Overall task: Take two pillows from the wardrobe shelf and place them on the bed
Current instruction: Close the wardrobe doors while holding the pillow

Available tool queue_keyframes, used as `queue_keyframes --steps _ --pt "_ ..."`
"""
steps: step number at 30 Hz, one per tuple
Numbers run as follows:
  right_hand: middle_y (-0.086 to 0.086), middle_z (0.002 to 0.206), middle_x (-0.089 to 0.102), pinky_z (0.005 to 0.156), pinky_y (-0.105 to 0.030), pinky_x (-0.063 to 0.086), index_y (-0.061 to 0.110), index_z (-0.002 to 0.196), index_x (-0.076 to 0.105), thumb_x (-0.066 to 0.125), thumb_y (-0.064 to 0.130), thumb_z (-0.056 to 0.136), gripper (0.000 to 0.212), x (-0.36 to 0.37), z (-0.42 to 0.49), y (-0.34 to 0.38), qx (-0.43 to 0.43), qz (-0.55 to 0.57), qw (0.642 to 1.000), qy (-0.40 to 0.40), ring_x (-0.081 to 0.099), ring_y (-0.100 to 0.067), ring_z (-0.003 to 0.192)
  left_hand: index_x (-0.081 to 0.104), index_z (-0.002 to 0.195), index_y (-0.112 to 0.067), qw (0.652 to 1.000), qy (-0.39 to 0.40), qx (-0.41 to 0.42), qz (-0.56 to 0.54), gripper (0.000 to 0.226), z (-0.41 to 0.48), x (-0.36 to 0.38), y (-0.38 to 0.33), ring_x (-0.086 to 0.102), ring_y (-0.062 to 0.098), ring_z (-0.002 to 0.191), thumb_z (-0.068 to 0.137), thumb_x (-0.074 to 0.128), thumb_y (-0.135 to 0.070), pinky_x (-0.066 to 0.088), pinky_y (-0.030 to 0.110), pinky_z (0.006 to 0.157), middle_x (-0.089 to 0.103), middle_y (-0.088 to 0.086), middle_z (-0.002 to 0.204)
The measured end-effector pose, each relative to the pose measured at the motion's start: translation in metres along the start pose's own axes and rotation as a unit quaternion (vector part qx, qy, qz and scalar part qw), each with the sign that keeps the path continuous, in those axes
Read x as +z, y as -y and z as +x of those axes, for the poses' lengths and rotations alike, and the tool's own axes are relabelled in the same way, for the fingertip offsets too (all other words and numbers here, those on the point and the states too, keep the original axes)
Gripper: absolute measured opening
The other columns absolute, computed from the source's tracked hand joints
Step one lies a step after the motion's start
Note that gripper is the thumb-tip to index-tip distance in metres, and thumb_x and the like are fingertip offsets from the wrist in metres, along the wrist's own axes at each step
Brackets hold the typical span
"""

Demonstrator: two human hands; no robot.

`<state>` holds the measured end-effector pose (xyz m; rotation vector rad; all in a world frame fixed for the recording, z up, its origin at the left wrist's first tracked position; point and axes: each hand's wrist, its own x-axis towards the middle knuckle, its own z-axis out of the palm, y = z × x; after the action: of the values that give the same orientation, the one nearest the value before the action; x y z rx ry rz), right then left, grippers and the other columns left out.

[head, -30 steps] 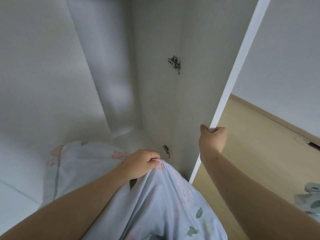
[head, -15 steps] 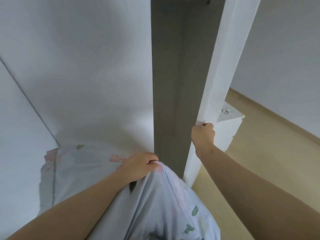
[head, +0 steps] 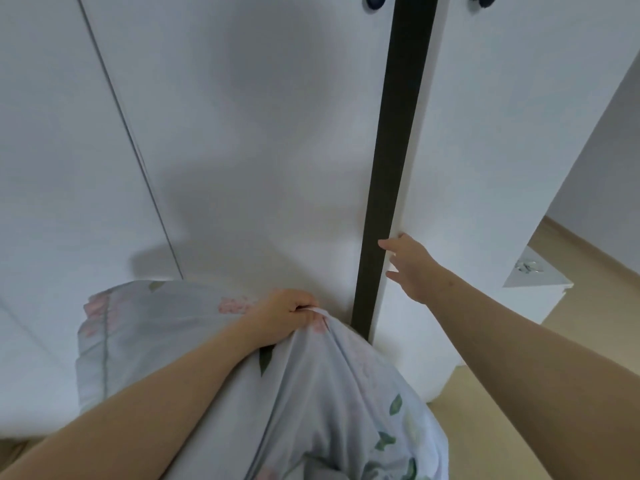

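My left hand is shut on the bunched top of a pale blue floral pillow, which hangs against my body at the bottom centre. More of the same floral fabric spreads to the left behind my forearm; whether it is a second pillow I cannot tell. My right hand is open, fingers spread, touching the edge of the right wardrobe door. Only a narrow dark gap separates this door from the left door. The shelf inside is hidden.
Two dark round knobs sit at the top of the doors. A low white cabinet stands to the right on the light wooden floor. The wardrobe's white side panel and a white wall are further right.
The right wardrobe door has swung nearly closed, hiding the interior. My right hand has let go of its edge and now rests open against it. My left hand keeps its grip on the pillow.
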<state>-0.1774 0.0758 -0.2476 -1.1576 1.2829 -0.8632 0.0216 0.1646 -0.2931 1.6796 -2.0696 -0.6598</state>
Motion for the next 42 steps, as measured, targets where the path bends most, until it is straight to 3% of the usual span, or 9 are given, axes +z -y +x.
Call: queue_keyframes --steps 4,8,13,18,23,30,35,38,42 --pt "-0.010 0.154 0.021 0.113 -0.044 0.027 0.013 0.146 0.018 0.049 0.013 0.093 0.061 -0.006 0.008 0.001 -0.013 0.031 0.999 0.031 0.021 -0.030 0.142 0.068 0.085 -0.011 1.000 -0.010 -0.003 0.007 0.032 0.004 -0.006 -0.011 0.059 0.017 0.083 0.077 0.051 -0.037 0.040 0.022 0.071 0.061 -0.004 0.077" --pt "-0.008 0.155 0.020 0.115 -0.044 0.023 0.014 0.146 0.017 0.048 0.014 0.093 0.062 -0.007 0.019 0.002 -0.017 0.040 0.997 0.056 0.019 -0.027 0.144 0.069 0.085 -0.010 1.000 -0.020 -0.004 0.000 0.033 0.000 0.001 -0.013 0.062 0.019 0.082 0.075 0.051 -0.035 0.040 0.022 0.068 0.068 0.007 0.081" --pt "-0.005 0.157 0.016 0.119 -0.040 0.013 0.014 0.148 0.013 0.048 0.015 0.092 0.066 -0.005 0.036 0.008 -0.027 0.017 0.996 0.083 0.015 -0.022 0.145 0.071 0.083 -0.020 0.997 -0.050 -0.047 -0.033 0.031 -0.014 0.002 -0.009 0.059 0.004 0.073 0.072 0.051 -0.041 0.043 0.021 0.070 0.065 -0.010 0.071" --pt "-0.003 0.158 0.017 0.118 -0.038 0.013 0.013 0.148 0.015 0.050 0.018 0.091 0.067 -0.001 0.054 0.008 -0.007 0.009 0.995 0.096 0.016 -0.020 0.145 0.073 0.080 -0.019 0.990 -0.100 -0.083 -0.051 0.018 -0.022 0.002 -0.007 0.056 0.000 0.071 0.078 0.059 -0.031 0.038 0.010 0.064 0.070 -0.002 0.078" --pt "-0.003 0.156 0.021 0.117 -0.037 0.016 0.010 0.146 0.020 0.051 0.017 0.091 0.064 0.002 0.063 0.008 -0.001 -0.004 0.995 0.101 0.021 -0.021 0.143 0.072 0.079 -0.022 0.986 -0.122 -0.094 -0.062 0.012 -0.023 0.012 -0.009 0.053 -0.015 0.062 0.083 0.063 -0.017 0.037 0.004 0.061 0.061 -0.019 0.064" --pt "0.001 0.157 0.016 0.116 -0.040 0.017 0.023 0.149 0.013 0.051 0.023 0.090 0.070 -0.008 0.061 0.005 -0.060 -0.087 0.987 0.122 0.018 -0.021 0.144 0.073 0.082 -0.019 0.986 -0.109 -0.093 -0.078 0.019 -0.021 0.020 -0.016 0.053 -0.017 0.064 0.076 0.056 -0.029 0.037 0.004 0.063 0.064 -0.015 0.070" --pt "-0.004 0.134 0.051 0.094 -0.034 0.030 0.023 0.128 0.050 0.045 0.018 0.093 0.036 -0.004 0.036 -0.035 -0.021 -0.153 0.965 0.211 0.040 -0.028 0.131 0.063 0.066 -0.035 0.986 -0.109 -0.096 -0.085 0.023 -0.022 0.025 -0.006 0.054 -0.014 0.062 0.083 0.061 -0.019 0.038 0.004 0.061 0.061 -0.031 0.058" --pt "-0.004 0.130 0.059 0.093 -0.031 0.037 0.022 0.117 0.061 0.048 0.031 0.091 0.030 0.012 0.009 -0.063 0.044 -0.201 0.937 0.281 0.052 -0.023 0.118 0.064 0.067 -0.037 0.982 -0.110 -0.104 -0.114 0.016 -0.019 0.029 -0.002 0.055 -0.006 0.065 0.079 0.057 -0.029 0.040 0.013 0.065 0.066 -0.017 0.066" --pt "-0.002 0.116 0.065 0.100 -0.033 0.044 0.024 0.107 0.063 0.063 0.037 0.081 0.029 0.027 -0.016 -0.088 0.008 -0.253 0.908 0.335 0.058 -0.019 0.108 0.070 0.081 -0.008 0.976 -0.129 -0.113 -0.134 0.027 -0.015 0.034 0.007 0.053 0.012 0.070 0.079 0.056 -0.032 0.039 0.024 0.063 0.066 0.010 0.076"
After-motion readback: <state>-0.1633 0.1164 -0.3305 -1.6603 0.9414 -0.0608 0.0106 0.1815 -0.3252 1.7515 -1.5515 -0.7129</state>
